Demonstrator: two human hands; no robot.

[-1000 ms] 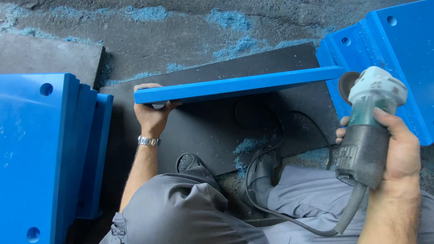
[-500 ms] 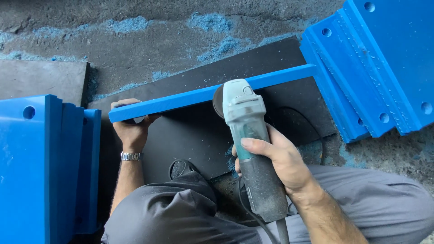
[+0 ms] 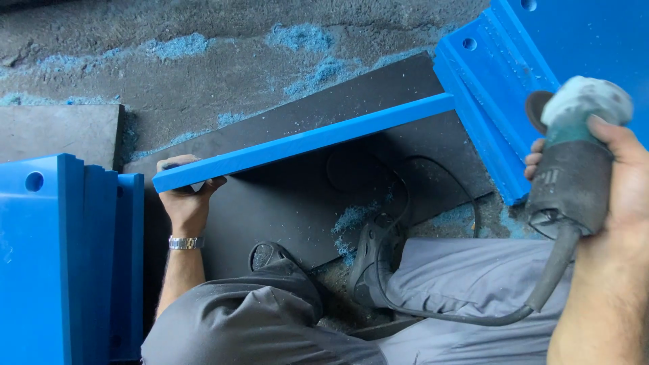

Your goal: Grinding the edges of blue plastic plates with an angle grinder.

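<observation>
A long blue plastic plate (image 3: 304,140) stands on its edge over a black mat (image 3: 291,196). My left hand (image 3: 184,199) grips the plate's left end and holds it upright; a metal watch sits on that wrist. My right hand (image 3: 618,176) holds a grey-green angle grinder (image 3: 571,162) at the far right, lifted away from the plate, its disc end pointing up. The grinder's black cable (image 3: 419,263) loops across the mat and over my knees.
A stack of blue plates with holes (image 3: 67,257) stands at the left, another stack (image 3: 514,88) lies at the upper right. Blue shavings cover the concrete floor (image 3: 223,74). My grey trousers and dark shoes fill the bottom middle.
Half a second ago the grinder was at the plate's middle edge; my right hand has since pulled it away to the right. My left hand kept its grip.
</observation>
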